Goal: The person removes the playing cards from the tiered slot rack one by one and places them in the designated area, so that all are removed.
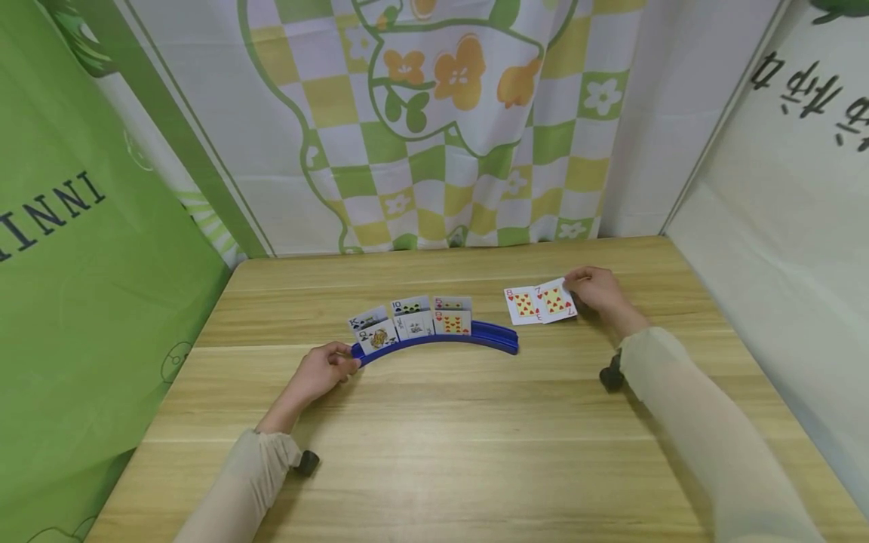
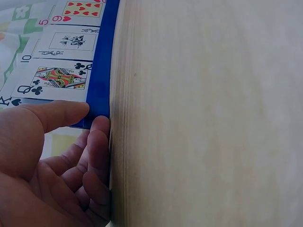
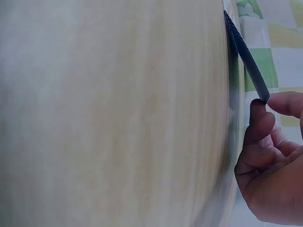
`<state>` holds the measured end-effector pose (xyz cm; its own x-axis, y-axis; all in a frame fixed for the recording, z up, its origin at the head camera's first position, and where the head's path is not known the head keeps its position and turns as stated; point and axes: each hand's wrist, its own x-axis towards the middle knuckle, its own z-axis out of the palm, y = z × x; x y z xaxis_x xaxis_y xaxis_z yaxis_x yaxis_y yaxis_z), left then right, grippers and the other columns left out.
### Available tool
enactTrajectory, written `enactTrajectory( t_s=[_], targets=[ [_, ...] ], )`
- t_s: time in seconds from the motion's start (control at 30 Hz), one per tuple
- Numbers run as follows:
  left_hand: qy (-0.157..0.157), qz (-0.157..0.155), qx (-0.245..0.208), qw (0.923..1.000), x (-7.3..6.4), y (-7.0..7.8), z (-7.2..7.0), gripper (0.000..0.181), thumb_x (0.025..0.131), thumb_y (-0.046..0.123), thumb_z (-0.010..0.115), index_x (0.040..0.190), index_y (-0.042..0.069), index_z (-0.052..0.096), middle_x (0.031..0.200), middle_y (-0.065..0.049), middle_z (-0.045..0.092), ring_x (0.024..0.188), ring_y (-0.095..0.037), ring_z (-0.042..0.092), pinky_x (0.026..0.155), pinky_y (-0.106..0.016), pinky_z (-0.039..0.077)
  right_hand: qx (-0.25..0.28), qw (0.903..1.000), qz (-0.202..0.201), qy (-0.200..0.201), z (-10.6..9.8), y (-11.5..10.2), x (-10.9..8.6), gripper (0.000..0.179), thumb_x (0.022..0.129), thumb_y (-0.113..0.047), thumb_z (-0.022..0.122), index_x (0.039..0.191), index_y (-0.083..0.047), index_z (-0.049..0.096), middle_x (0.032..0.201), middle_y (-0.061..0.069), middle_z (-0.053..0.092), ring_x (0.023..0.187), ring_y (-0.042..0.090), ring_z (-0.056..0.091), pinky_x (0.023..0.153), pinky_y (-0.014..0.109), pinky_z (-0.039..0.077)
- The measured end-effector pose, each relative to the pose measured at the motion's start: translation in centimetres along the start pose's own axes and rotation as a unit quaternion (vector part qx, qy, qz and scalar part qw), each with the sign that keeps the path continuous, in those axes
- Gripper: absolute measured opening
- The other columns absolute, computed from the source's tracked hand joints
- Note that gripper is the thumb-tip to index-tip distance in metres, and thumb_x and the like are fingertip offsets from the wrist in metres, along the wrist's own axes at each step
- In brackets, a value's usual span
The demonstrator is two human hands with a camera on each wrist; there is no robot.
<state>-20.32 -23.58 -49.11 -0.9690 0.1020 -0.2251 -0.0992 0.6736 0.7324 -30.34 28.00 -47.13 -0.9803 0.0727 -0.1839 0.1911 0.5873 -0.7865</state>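
A curved blue card holder [image 1: 498, 338] stands on the table with playing cards upright in two rows. In front are a queen of clubs [image 2: 59, 77], a joker [image 2: 68, 41] and a nine of hearts [image 2: 83, 9]; behind them a king, a ten and a red five show partly. My left hand [image 1: 326, 371] pinches the holder's left end between thumb and fingers. Off the holder's right end, my right hand [image 1: 596, 289] pinches the upper right corner of a seven of hearts [image 1: 557, 300], tilted off the table in the right wrist view. Its left edge meets an eight of hearts [image 1: 521, 305].
The wooden table [image 1: 462, 452] reaches back to a checkered curtain [image 1: 421, 173]. A green cloth [image 1: 102, 249] hangs at the left and a white one with dark lettering [image 1: 781, 226] at the right. A black band piece sits at each wrist.
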Motion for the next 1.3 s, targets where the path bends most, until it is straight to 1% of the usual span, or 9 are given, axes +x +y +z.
enactTrajectory(
  t_s=[0.2, 0.4, 0.47, 0.63, 0.83, 0.93, 1.13, 1.2, 1.3],
  targets=[
    [0.002, 0.0, 0.005, 1.0, -0.1, 0.1, 0.0, 0.036, 0.094, 0.024, 0.067, 0.119, 0.0, 0.061, 0.088, -0.009, 0.074, 0.07, -0.015, 0.065, 0.062, -0.028, 0.048, -0.025, 0.9997, 0.0, -0.004, -0.3, 0.3, -0.1, 0.036, 0.099, -0.023, 0.056, 0.122, 0.004, 0.061, 0.115, 0.02, 0.06, 0.088, 0.018, 0.053, 0.071, 0.025, 0.045],
    [0.002, -0.001, 0.0, 1.0, 0.0, 0.0, 0.0, 0.035, 0.094, 0.023, 0.068, 0.119, -0.001, 0.061, 0.089, -0.01, 0.074, 0.07, -0.015, 0.065, 0.063, -0.028, 0.048, -0.042, 0.9991, -0.002, -0.008, -0.7, 0.4, -0.4, 0.034, 0.098, -0.021, 0.055, 0.12, 0.004, 0.061, 0.117, 0.022, 0.061, 0.083, 0.016, 0.054, 0.068, 0.024, 0.046],
    [0.001, -0.002, -0.002, 1.0, 0.0, 0.0, 0.0, 0.035, 0.094, 0.022, 0.068, 0.119, -0.001, 0.061, 0.09, -0.011, 0.075, 0.07, -0.015, 0.065, 0.063, -0.028, 0.049, -0.038, 0.9992, -0.003, -0.007, -0.8, 0.4, -0.5, 0.034, 0.097, -0.02, 0.055, 0.121, 0.004, 0.061, 0.116, 0.023, 0.062, 0.082, 0.015, 0.055, 0.066, 0.024, 0.047],
    [0.0, -0.004, -0.004, 1.0, 0.0, 0.1, 0.0, 0.035, 0.094, 0.022, 0.067, 0.12, -0.001, 0.061, 0.091, -0.011, 0.075, 0.07, -0.015, 0.066, 0.063, -0.028, 0.049, -0.015, 0.9999, 0.002, -0.007, -0.8, 0.5, -0.6, 0.035, 0.099, -0.021, 0.056, 0.123, 0.004, 0.06, 0.109, 0.019, 0.065, 0.077, 0.014, 0.058, 0.064, 0.024, 0.049],
    [-0.001, -0.005, -0.001, 1.0, -0.1, 0.3, 0.0, 0.035, 0.094, 0.024, 0.067, 0.119, 0.001, 0.061, 0.09, -0.01, 0.074, 0.071, -0.015, 0.065, 0.064, -0.029, 0.05, 0.014, 0.9995, 0.02, -0.02, -0.8, 0.6, -0.7, 0.04, 0.1, -0.026, 0.055, 0.13, 0.001, 0.058, 0.094, 0.003, 0.066, 0.072, 0.01, 0.057, 0.062, 0.026, 0.047],
    [-0.002, -0.003, 0.002, 1.0, -0.1, 0.3, 0.0, 0.036, 0.094, 0.024, 0.067, 0.12, 0.0, 0.061, 0.091, -0.01, 0.074, 0.071, -0.015, 0.066, 0.064, -0.029, 0.05, 0.036, 0.9984, 0.026, -0.035, -0.8, 0.5, -0.9, 0.041, 0.101, -0.026, 0.054, 0.132, 0.0, 0.056, 0.096, 0.001, 0.065, 0.07, 0.007, 0.056, 0.062, 0.025, 0.047],
    [-0.003, -0.002, 0.005, 1.0, -0.1, 0.2, -0.1, 0.037, 0.095, 0.024, 0.066, 0.121, 0.0, 0.06, 0.091, -0.009, 0.075, 0.072, -0.015, 0.066, 0.064, -0.029, 0.049, 0.093, 0.9936, 0.015, -0.062, -0.5, 0.3, -1.1, 0.04, 0.103, -0.023, 0.051, 0.132, 0.004, 0.053, 0.107, 0.006, 0.067, 0.068, 0.003, 0.054, 0.061, 0.021, 0.046],
    [-0.004, -0.001, 0.005, 1.0, -0.1, 0.1, -0.1, 0.037, 0.095, 0.024, 0.066, 0.121, 0.0, 0.06, 0.091, -0.009, 0.074, 0.072, -0.015, 0.066, 0.063, -0.029, 0.049, 0.101, 0.9929, 0.009, -0.063, -0.4, 0.3, -1.1, 0.038, 0.104, -0.022, 0.051, 0.131, 0.004, 0.055, 0.108, 0.007, 0.067, 0.068, 0.003, 0.054, 0.061, 0.02, 0.046],
    [-0.002, -0.002, 0.004, 1.0, -0.1, 0.1, -0.1, 0.036, 0.094, 0.025, 0.066, 0.121, 0.0, 0.061, 0.091, -0.009, 0.074, 0.072, -0.015, 0.066, 0.064, -0.029, 0.05, 0.098, 0.9931, 0.001, -0.064, -0.2, 0.2, -1.2, 0.039, 0.104, -0.023, 0.051, 0.132, 0.003, 0.054, 0.109, 0.006, 0.067, 0.072, 0.004, 0.056, 0.062, 0.02, 0.047]
  ],
)
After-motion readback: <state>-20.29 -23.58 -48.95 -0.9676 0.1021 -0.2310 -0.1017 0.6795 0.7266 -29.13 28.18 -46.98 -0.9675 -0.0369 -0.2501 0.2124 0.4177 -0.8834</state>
